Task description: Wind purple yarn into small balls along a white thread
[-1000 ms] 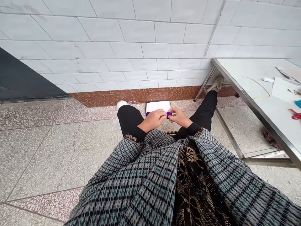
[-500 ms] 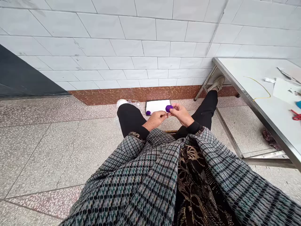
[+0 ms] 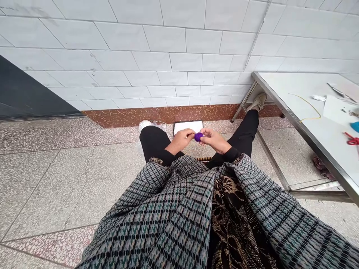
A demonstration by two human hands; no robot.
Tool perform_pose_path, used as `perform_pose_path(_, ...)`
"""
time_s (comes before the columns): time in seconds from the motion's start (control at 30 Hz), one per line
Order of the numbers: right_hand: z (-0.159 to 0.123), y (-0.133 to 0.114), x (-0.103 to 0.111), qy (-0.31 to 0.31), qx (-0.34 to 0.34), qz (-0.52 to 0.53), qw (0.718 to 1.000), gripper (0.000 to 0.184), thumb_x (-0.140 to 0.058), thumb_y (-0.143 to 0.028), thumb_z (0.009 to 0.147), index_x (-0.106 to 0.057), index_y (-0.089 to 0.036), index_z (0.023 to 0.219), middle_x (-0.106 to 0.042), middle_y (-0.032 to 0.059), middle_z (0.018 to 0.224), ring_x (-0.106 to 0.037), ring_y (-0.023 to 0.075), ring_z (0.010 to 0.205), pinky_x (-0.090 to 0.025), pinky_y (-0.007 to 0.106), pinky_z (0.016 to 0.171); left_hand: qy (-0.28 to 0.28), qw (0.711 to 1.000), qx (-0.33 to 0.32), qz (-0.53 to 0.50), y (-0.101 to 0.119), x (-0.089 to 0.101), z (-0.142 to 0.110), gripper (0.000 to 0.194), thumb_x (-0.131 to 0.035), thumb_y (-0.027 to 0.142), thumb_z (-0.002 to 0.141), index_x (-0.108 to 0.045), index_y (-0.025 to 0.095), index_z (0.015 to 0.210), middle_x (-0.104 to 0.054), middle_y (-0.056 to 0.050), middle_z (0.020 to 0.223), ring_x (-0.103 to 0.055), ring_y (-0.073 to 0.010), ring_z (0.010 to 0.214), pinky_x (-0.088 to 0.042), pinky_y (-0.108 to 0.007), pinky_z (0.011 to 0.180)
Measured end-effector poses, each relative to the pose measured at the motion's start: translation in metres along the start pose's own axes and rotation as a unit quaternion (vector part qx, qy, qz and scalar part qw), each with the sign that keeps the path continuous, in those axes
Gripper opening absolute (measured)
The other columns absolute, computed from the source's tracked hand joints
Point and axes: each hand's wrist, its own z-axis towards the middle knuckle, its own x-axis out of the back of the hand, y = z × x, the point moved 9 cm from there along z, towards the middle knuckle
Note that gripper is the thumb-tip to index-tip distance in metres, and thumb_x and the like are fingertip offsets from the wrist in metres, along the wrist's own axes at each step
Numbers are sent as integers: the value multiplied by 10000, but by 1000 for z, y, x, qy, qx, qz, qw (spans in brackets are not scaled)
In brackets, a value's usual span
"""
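Note:
Between my hands, above the floor and between my knees, is a small rounded purple yarn piece (image 3: 199,136). My right hand (image 3: 216,142) is closed on its right side, with thumb and fingers pinching it. My left hand (image 3: 180,141) is closed in a pinch at the piece's left edge. What its fingertips hold there is too small to make out. Beyond the hands, a white tray-like box (image 3: 188,126) with a dark rim rests on the floor, its near part covered by my left hand.
At the right stands a metal-edged table (image 3: 303,112) bearing a yellow cord (image 3: 313,104), a red knotted cord (image 3: 352,141) and a blue item (image 3: 355,126). A white bundle in clear plastic (image 3: 145,124) lies by my left knee. A tiled wall (image 3: 157,56) rises in front.
The purple piece has moved slightly left and down and is turned differently in my fingers. My left hand has shifted left and up, covering where a second purple yarn ball showed on the box.

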Motion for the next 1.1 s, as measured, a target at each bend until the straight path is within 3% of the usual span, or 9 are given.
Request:
perform_pose_path(0.07,2,-7,13,62,36,15,997,366,-781,-346,722,-499,-228,923,-619,-29,813,-588,107,641,-514,268,647,-33,999,11,-10,-3,-16,-4,174,-528,202,910,-641,174,782,-637,-11,745,-588,-165,734,-466,-277,731)
perform_pose_path(0.2,5,-7,33,141,51,-64,987,318,-750,-304,716,-507,-218,900,-600,-24,862,-559,99,646,-482,261,630,-138,988,-73,17,22,-44,-13,194,-541,200,912,-649,181,752,-648,-24,782,-613,-177,780,-478,-288,776)
perform_pose_path(0.33,5,13,26,87,-34,-145,985,220,-728,-219,710,-575,-189,866,-615,-15,791,-534,105,613,-447,253,578,-71,992,-84,64,31,-16,-7,223,-514,231,949,-655,179,785,-629,-42,820,-593,-186,786,-469,-302,763)
perform_pose_path(0.43,0,23,6,-11,-86,-83,993,233,-739,-196,713,-607,-182,904,-643,-11,751,-545,108,582,-461,249,560,-9,997,-55,55,21,8,-2,203,-511,213,933,-655,173,796,-628,-45,826,-593,-186,794,-472,-309,781)
perform_pose_path(0.53,-3,12,-3,-36,-65,21,997,286,-777,-231,716,-608,-193,944,-675,-9,786,-572,103,592,-503,254,595,23,999,-12,27,5,10,-1,187,-512,198,922,-641,171,790,-639,-38,819,-596,-180,799,-477,-302,782)
perform_pose_path(0.63,0,-4,11,32,0,98,995,339,-806,-278,708,-565,-211,937,-672,-22,815,-606,102,632,-536,258,649,-16,1000,3,18,1,-10,-4,175,-520,189,914,-640,170,788,-650,-29,805,-597,-173,784,-473,-290,763)
perform_pose_path(0.73,4,-6,31,117,39,99,987,354,-791,-279,701,-529,-219,931,-652,-34,848,-605,91,640,-539,254,659,-105,992,-55,34,20,-34,-9,189,-523,193,924,-661,172,798,-667,-35,833,-619,-176,805,-471,-290,784)
perform_pose_path(0.83,7,2,43,169,31,36,984,351,-746,-241,705,-544,-212,990,-646,-23,908,-572,81,606,-519,262,627,-143,980,-117,71,41,-35,-13,222,-508,219,955,-687,178,831,-664,-44,847,-625,-186,826,-470,-295,793)
perform_pose_path(1.1,8,20,13,41,-54,-104,992,214,-720,-127,689,-654,-159,890,-655,-3,749,-558,110,621,-451,240,576,-70,987,-98,105,42,4,8,197,-535,223,929,-668,170,794,-644,-51,842,-599,-190,802,-455,-305,755)
